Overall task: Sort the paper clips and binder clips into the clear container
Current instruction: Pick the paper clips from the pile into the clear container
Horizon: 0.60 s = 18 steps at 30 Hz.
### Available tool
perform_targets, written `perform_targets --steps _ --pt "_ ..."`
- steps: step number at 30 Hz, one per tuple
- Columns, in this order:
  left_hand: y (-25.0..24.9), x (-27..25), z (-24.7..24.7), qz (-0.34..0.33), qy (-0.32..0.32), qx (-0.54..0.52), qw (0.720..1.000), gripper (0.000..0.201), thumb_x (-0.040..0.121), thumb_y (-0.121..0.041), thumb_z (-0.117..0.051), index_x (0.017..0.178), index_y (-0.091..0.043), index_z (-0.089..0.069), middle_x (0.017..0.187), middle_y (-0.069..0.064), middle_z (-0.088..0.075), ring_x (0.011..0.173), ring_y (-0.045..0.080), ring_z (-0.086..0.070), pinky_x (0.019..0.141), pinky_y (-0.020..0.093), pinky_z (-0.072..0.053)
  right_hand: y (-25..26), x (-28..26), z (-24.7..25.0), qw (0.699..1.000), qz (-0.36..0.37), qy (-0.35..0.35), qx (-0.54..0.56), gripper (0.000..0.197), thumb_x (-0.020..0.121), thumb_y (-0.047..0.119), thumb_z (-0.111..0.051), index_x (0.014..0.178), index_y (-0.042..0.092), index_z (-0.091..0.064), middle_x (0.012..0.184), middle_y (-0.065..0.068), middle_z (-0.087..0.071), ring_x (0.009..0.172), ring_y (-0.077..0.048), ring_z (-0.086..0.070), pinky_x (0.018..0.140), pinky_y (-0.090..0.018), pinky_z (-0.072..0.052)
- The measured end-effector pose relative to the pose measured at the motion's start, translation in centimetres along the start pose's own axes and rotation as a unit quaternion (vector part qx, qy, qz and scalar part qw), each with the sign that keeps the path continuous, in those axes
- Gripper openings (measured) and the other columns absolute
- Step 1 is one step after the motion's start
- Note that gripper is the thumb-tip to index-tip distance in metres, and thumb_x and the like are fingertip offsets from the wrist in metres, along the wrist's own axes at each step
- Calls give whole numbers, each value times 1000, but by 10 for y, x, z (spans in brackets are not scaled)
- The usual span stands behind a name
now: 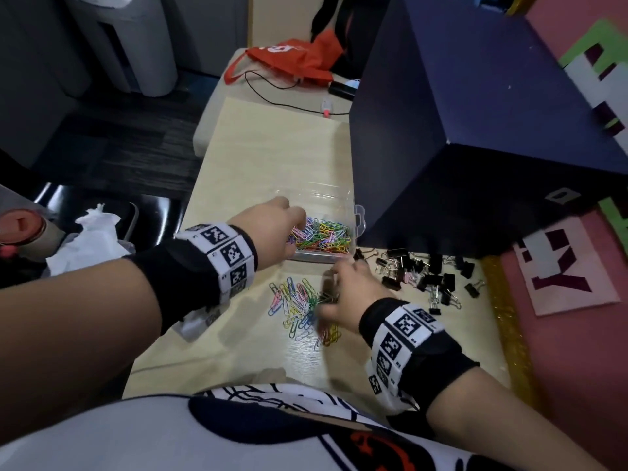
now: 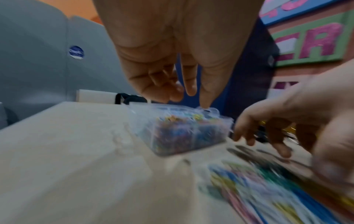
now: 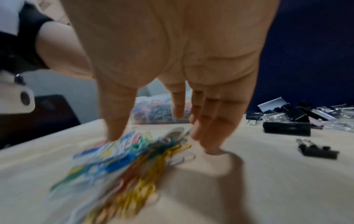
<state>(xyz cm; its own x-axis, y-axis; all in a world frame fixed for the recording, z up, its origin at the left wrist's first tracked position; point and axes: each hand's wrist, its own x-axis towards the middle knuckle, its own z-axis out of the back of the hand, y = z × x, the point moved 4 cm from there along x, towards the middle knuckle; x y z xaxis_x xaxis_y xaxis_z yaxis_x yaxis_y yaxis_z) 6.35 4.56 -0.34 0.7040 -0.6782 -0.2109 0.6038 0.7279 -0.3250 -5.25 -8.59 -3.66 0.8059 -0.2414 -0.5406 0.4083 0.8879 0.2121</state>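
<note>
Now you are in the paper-clip part of the sorting. Your left hand point(image 1: 268, 222) hangs over the clear plastic container point(image 1: 356, 229), at about 12 o'clock from the loose pile, with fingertips pointing down at the near-left corner. In the left wrist view the fingers point(image 2: 168, 89) are loosely bent and I see nothing between them, so I judge that hand empty; the blur leaves a little doubt.

Your right hand point(image 1: 343, 294) is low on the pale wooden table point(image 1: 265, 154), at the 3 o'clock edge of the scattered coloured paper clips point(image 1: 299, 307). Thumb and fingers point(image 3: 208, 128) reach down on two sides of the pile and touch the table, half open. Whether any clip is already pinched, I cannot tell, because the picture is smeared.

The container already holds a thick layer of coloured clips. The black metal binder clips point(image 1: 428, 277) lie untouched at 3 o'clock of your right hand, near the dark blue box point(image 1: 475, 130).

For the next move, I think you need to close the right fingers to gather a bunch, lift it, and carry it toward 12 o'clock over the container wall.
</note>
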Motion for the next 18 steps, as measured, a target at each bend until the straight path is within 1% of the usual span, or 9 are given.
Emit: perform_targets --steps 1,2,4,6,8,9,11,14,18 --pt "-2 -5 -9 -15 19 9 1000 36 84 -26 -63 119 -24 -53 115 3 -52 102 24 -57 85 32 -46 1 -4 -9 1000 -1 25 -14 83 63 51 -80 129 24 -37 124 -4 -35 106 -27 -55 93 -42 -50" --pt "-5 -11 -19 -33 53 24 998 37 83 -26 -63 118 -24 -53 116 2 -53 104 23 -57 86 31 -46 2 -6 -16 999 4 36 -25 85 59 49 -82 127 25 -37 123 -4 -33 106 -29 -54 93 -42 -50" --pt "-8 -21 -40 -60 142 69 986 51 77 -28 -68 123 -25 -48 121 1 -50 108 22 -55 87 32 -48 5 -8 -23 999 31 29 -20 77 61 38 -83 122 26 -38 120 -4 -30 104 -30 -54 93 -40 -50" --pt "-5 -27 -54 -63 195 118 972 65 70 -29 -73 128 -26 -43 121 3 -44 109 24 -54 86 38 -51 7 -8 -26 998 54 15 9 65 69 30 -79 122 26 -41 119 -4 -31 103 -28 -53 94 -36 -48" --pt "-3 -29 -60 -53 202 134 969 63 73 -27 -72 129 -24 -43 119 5 -44 106 26 -54 84 38 -52 9 -6 -27 997 70 -2 26 56 78 27 -73 126 25 -45 120 -4 -34 103 -26 -54 94 -32 -46" --pt "-3 -29 -61 -51 195 132 970 56 77 -27 -69 128 -22 -45 118 6 -45 105 26 -55 83 37 -51 9 -5 -27 997 76 -11 26 51 82 25 -70 127 24 -47 120 -4 -37 103 -26 -54 94 -31 -45" --pt "-5 -28 -62 -49 181 126 974 41 85 -28 -63 122 -18 -50 117 7 -50 103 27 -56 81 34 -48 10 -4 -28 996 86 -27 25 39 86 19 -63 124 21 -52 119 -5 -41 103 -27 -55 93 -31 -45" --pt "-5 -27 -65 -48 169 130 976 27 92 -31 -57 113 -15 -54 112 7 -55 101 27 -57 79 35 -46 10 -1 -26 995 83 -39 30 28 86 11 -56 113 18 -59 116 -6 -45 103 -29 -54 92 -32 -45" --pt "-4 -27 -66 -44 167 143 975 26 94 -34 -54 110 -14 -56 111 8 -57 101 27 -58 80 36 -48 9 6 -23 996 71 -49 38 21 84 6 -58 99 19 -63 110 -4 -50 101 -24 -55 90 -29 -43"
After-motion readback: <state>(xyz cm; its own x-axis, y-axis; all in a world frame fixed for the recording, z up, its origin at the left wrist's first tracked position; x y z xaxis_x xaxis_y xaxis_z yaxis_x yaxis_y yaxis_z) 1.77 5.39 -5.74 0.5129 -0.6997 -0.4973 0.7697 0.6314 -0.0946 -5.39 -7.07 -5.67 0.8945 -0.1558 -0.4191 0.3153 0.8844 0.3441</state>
